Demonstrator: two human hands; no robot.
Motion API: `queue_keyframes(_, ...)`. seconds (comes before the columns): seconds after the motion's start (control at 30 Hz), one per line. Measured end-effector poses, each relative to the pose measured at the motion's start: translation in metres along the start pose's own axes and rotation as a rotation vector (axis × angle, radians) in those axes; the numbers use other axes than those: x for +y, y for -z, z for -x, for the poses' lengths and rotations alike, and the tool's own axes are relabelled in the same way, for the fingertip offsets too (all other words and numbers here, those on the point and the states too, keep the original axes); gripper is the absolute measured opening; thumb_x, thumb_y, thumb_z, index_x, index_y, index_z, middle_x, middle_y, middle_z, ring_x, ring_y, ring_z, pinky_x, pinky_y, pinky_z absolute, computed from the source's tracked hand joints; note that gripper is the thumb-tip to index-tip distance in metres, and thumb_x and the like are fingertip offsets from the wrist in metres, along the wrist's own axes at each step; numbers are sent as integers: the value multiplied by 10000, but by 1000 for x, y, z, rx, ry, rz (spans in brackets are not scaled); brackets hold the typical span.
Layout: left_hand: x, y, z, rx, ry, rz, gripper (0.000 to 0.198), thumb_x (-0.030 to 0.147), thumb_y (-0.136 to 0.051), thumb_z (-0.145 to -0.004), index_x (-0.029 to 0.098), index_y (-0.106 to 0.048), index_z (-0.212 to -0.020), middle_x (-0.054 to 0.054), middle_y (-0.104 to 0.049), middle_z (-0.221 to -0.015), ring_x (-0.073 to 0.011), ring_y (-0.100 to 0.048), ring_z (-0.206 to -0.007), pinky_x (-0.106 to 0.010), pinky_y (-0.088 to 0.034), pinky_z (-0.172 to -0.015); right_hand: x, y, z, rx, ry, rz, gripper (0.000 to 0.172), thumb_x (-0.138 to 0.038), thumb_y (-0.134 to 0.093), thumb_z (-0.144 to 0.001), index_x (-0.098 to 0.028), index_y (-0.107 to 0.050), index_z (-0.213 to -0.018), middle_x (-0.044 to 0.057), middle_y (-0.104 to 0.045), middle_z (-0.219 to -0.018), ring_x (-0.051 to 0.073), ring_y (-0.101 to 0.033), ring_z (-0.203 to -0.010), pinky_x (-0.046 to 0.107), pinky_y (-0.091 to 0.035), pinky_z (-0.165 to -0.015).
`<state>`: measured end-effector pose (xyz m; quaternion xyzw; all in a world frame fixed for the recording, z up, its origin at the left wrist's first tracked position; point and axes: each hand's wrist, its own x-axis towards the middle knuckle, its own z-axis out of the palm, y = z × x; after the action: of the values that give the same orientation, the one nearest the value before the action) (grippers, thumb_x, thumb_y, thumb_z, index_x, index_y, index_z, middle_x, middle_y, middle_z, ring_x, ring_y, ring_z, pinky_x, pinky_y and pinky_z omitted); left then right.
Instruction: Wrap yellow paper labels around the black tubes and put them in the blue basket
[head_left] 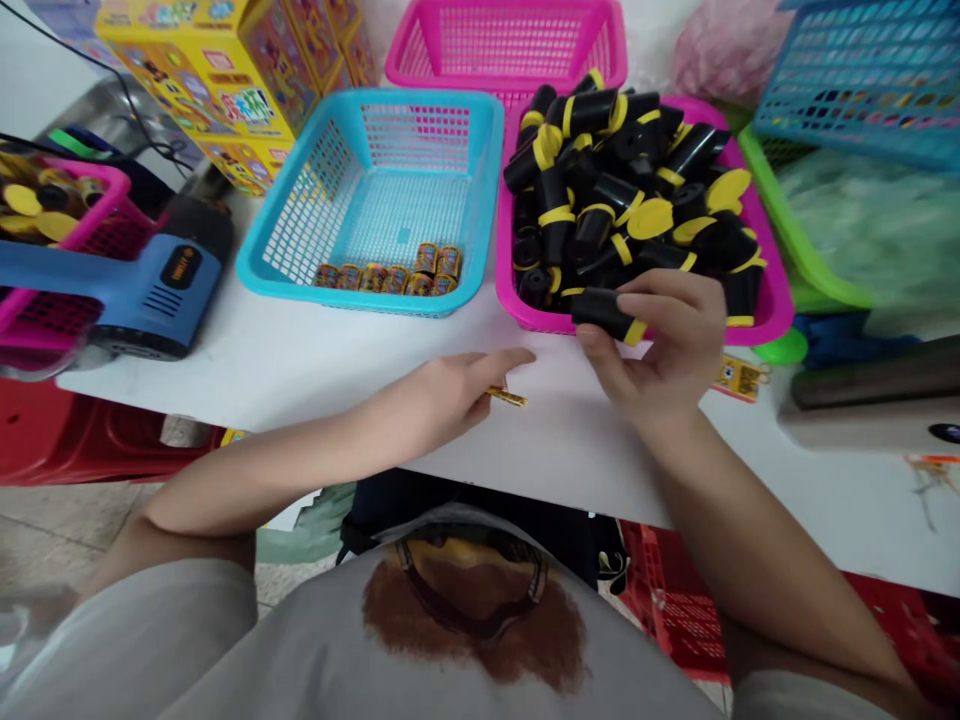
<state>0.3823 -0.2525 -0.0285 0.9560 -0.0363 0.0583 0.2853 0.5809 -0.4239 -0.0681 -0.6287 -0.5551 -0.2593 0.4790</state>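
My right hand [667, 335] is closed round a black cup with a yellow rim [606, 315], held tilted at the near edge of a pink basket [529, 318]. That basket is heaped with similar black cups, many showing yellow lids [649, 219]. Over the white table, my left hand [469, 390] pinches a thin, flat yellow printed label [508, 397]; its fingers partly cover it. Beyond the left hand stands a blue basket [352, 296] holding several small cups wrapped in printed labels [397, 279] along its near side.
A blue heat gun [169, 285] lies at the left, by a pink basket [112, 215] of yellow and black pieces. Yellow printed boxes [225, 80] are stacked behind. At the right are a green basket [814, 255] and a dark-and-silver appliance [885, 400].
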Motion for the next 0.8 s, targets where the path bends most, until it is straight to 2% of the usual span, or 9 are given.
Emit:
queue_keyframes(0.07,0,7,-9,48,-54,177,462,36,-603,-891,197,-723,-1307,-52,-789,-1097,-140,-766,-906,-221,-608,-805,-9,-3,-1,43,-17,-107,405,-346,-835,-880,-373,-643,-1236,44,-696,-1079,265,-711,-975,482,-615,-830)
queue_keyframes(0.13,-3,9,-19,74,-69,361,220,103,-699,-879,184,-820,-1045,-52,-790,-1013,-131,-756,-846,-201,-596,-736,-20,-6,-2,32,-100,-189,407,-322,-854,-866,-360,-662,-1223,50,-695,-1109,246,-713,-975,416,-629,-759)
queue_keyframes(0.2,-10,4,-27,89,18,565,64,211,-810,-848,166,-821,-893,-51,-794,-907,-141,-757,-788,-207,-599,-684,-28,-9,-2,-7,-221,-264,347,-309,-825,-893,-338,-678,-1206,60,-674,-1164,210,-708,-940,347,-623,-672)
queue_keyframes(0.23,-15,1,-30,98,87,673,128,266,-851,-826,158,-813,-882,-48,-793,-857,-147,-757,-750,-216,-605,-662,-31,-9,-2,-24,-278,-316,311,-305,-796,-917,-330,-682,-1206,61,-657,-1194,184,-705,-892,322,-615,-632)
queue_keyframes(0.33,-28,-12,-31,131,256,911,354,406,-893,-793,133,-777,-985,-41,-788,-776,-164,-757,-654,-241,-621,-601,-35,-8,-2,-67,-380,-481,253,-290,-724,-976,-330,-687,-1223,43,-632,-1247,117,-692,-732,302,-612,-594)
queue_keyframes(0.43,-34,-20,-28,126,280,979,573,426,-853,-838,167,-664,-1313,3,-771,-731,-178,-776,-652,-258,-642,-612,-37,-6,-4,-86,-417,-576,279,-296,-729,-984,-377,-690,-1248,6,-700,-1157,124,-721,-685,304,-613,-591)
queue_keyframes(0.53,-34,-22,-25,105,211,921,679,346,-758,-915,236,-477,-1523,39,-753,-730,-193,-803,-725,-267,-643,-647,-40,-4,-7,-87,-451,-617,279,-295,-737,-982,-383,-721,-1246,-19,-752,-981,140,-741,-704,292,-616,-603)
queue_keyframes(0.63,-34,-23,-22,140,108,789,647,328,-750,-912,253,-488,-1499,46,-739,-740,-195,-798,-738,-255,-610,-642,-43,-3,-7,-106,-470,-626,262,-293,-749,-973,-359,-754,-1226,-21,-778,-920,145,-752,-716,280,-624,-615)
queue_keyframes(0.8,-44,-31,-19,242,-80,694,679,394,-782,-914,290,-474,-1511,56,-742,-747,-145,-720,-574,-218,-542,-532,-48,-1,-4,-141,-558,-692,266,-305,-727,-990,-352,-753,-1250,-24,-806,-947,139,-755,-679,273,-642,-591)
